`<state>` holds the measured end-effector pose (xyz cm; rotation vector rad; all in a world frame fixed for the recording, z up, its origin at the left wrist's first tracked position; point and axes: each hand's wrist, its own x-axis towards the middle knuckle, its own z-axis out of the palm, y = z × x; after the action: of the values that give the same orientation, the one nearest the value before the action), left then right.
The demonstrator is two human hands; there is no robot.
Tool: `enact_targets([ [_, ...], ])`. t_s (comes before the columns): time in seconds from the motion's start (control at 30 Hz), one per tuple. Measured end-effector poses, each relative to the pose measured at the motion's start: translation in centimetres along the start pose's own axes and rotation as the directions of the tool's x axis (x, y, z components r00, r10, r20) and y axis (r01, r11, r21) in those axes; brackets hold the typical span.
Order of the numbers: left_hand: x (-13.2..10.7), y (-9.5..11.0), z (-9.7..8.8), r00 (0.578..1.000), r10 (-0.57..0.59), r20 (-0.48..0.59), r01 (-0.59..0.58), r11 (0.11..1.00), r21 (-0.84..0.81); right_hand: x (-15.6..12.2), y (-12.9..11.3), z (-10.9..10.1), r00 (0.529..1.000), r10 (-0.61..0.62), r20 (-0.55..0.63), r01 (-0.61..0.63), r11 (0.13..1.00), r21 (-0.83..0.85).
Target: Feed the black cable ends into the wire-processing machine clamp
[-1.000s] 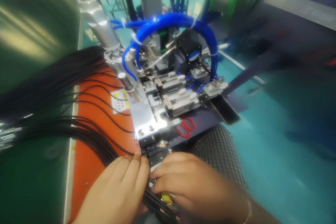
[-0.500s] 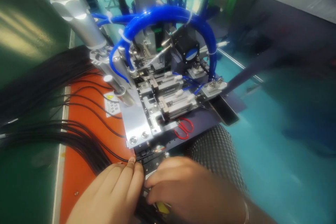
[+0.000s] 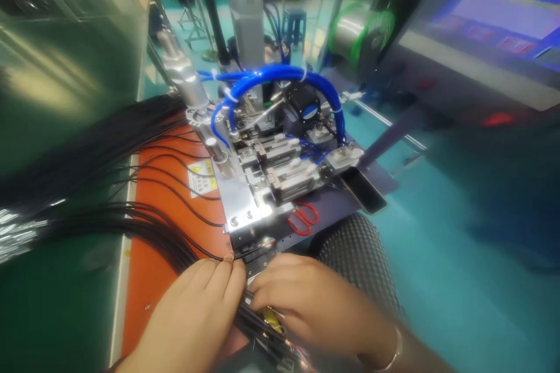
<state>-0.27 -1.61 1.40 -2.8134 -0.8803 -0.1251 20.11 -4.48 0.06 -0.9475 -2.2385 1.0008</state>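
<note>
My left hand is closed at the front edge of the orange worktop, thumb and fingers pinching a black cable. The cable's stripped end reaches to the right over a small dark fixture on the machine's near side. Beside it my right hand has its fingers curled together; what lies in them is hidden. Below both hands runs a bundle of black cables, with bare ends and a bit of yellow showing. A thicker part of the bundle passes behind my left hand.
The metal machine with blue air hoses stands ahead on the orange worktop. Red-handled scissors and a phone lie along its right side. A wire spool and a lit screen are farther back.
My view has shifted, so the machine looks smaller and the screen shows at right. My left hand keeps its pinch on the cable; more of the bundle's ends shows under my right hand.
</note>
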Motion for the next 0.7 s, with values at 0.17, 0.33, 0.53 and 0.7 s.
enact_targets([
  [0.17, 0.0, 0.1, -0.1, 0.998, -0.031, 0.063, 0.033, 0.999, -0.033, 0.1, -0.3, 0.1, 0.999, 0.030, -0.021, -0.030, 1.000, 0.002],
  [0.33, -0.1, -0.2, 0.0, 0.992, -0.039, 0.120, 0.048, 0.996, -0.070, 0.4, -0.6, 0.3, 0.998, 0.039, -0.057, -0.038, 0.999, 0.023],
  [0.53, -0.3, -0.6, 0.4, 0.988, -0.045, 0.146, 0.063, 0.990, -0.123, 0.7, -0.7, 1.0, 0.987, 0.057, -0.152, -0.048, 0.997, 0.062],
  [0.7, -0.1, -0.8, 0.5, 0.985, -0.064, 0.158, 0.084, 0.989, -0.126, 1.0, -0.7, 1.1, 0.986, 0.051, -0.158, -0.042, 0.997, 0.060],
])
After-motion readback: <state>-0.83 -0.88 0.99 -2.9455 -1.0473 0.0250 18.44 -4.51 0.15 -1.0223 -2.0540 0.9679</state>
